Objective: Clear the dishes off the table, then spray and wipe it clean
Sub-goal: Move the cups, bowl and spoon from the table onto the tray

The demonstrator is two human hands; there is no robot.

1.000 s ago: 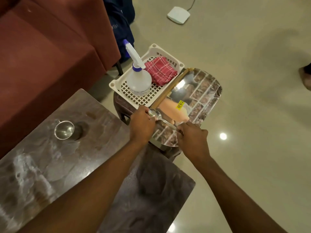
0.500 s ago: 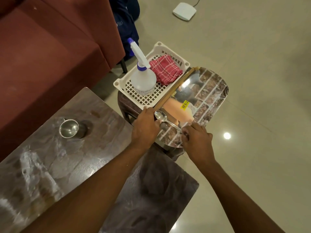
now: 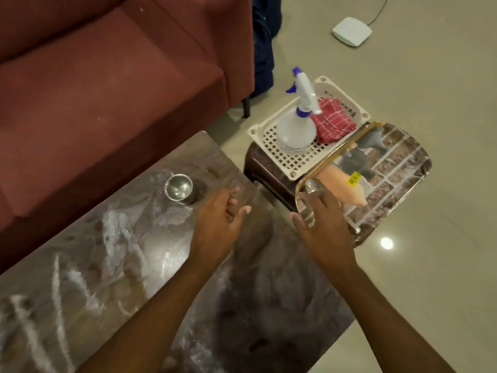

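A small steel cup (image 3: 179, 189) stands on the dark marbled table (image 3: 129, 265), which carries white smears. My left hand (image 3: 219, 224) hovers open over the table, just right of the cup. My right hand (image 3: 324, 227) is open above the near corner of a picture-printed tray (image 3: 390, 168). A steel spoon (image 3: 312, 186) lies on that tray; only its bowl shows beyond my fingers. A spray bottle (image 3: 297, 130) and a red checked cloth (image 3: 332, 121) sit in a white plastic basket (image 3: 269, 141).
Basket and tray rest on a dark stool (image 3: 265, 168) to the right of the table. A maroon sofa (image 3: 107, 76) runs along the far side. A white device (image 3: 351, 31) with a cable lies on the tiled floor.
Both hands have let go of the spoon and tray and drawn back. My left hand has swung left over the table toward the cup. The view has shifted left.
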